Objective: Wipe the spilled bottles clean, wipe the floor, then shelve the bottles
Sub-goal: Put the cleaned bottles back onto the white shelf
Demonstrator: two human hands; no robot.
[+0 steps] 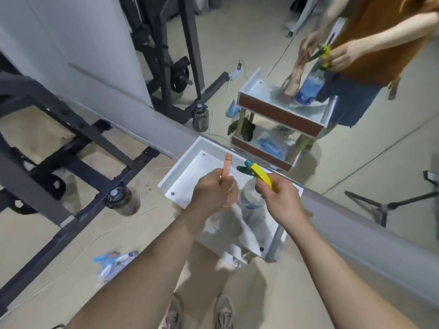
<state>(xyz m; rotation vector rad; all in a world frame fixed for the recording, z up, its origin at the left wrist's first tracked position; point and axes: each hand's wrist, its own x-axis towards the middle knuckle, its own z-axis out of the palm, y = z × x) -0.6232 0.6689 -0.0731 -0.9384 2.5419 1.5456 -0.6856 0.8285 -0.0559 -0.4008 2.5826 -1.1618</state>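
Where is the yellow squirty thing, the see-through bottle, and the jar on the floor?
yellow spray trigger (261,176): head view, on the middle of its yellow handle.
clear bottle (253,207): head view, on its shoulder below the neck.
jar on the floor (122,200): head view, on its glass side under the lid.

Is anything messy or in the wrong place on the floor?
Yes. A crumpled blue and white wrapper lies loose on the floor left of the white shelf, and a dark jar stands on the floor by the black frame, not shelved.

Dark gym rack (71,148) left; mirror (356,91) ahead; tripod (389,205) right; thin cable (95,241) across the floor; sneakers (223,312) below.
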